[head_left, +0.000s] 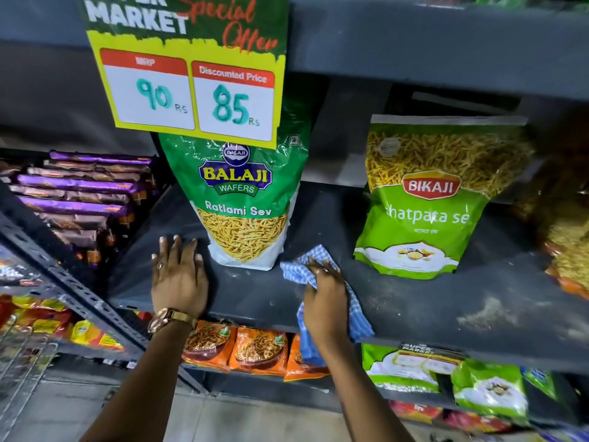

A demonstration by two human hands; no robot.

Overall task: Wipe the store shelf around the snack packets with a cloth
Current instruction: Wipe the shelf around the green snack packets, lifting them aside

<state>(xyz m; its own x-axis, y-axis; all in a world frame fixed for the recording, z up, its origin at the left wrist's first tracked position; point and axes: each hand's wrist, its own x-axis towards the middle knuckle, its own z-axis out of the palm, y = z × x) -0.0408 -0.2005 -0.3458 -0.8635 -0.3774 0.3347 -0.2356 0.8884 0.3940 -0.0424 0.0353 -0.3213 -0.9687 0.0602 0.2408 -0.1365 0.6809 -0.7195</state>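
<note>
**Cloth pressed to the shelf between two sev packets**

While the left hand (178,279) lies palm-down on the dark grey shelf (414,301) with its fingers spread flat and gripping nothing, the right hand (325,301) is clenched over a blue-and-white checked cloth (299,269), pressing it onto the shelf surface. Both forearms reach up from the bottom of the head view; the left wrist wears a gold watch (165,319), and a ring shows on a left finger.

The cloth bunches out at 11 o'clock from the right hand, and its tail hangs over the shelf's front edge at 6 o'clock. The Balaji Ratlami Sev packet (242,202) stands upright at 1 o'clock from the left hand, its base just beside the fingertips. The Bikaji sev packet (424,212) stands at 2 o'clock from the right hand, apart from the cloth. A price card (191,78) reading 90 and 85 hangs over the Balaji packet's top. Pale dust (487,314) streaks the shelf at 3 o'clock from the right hand. Purple biscuit packs (79,193) are stacked at far left; orange snack packets (255,349) sit on the shelf below.
</note>
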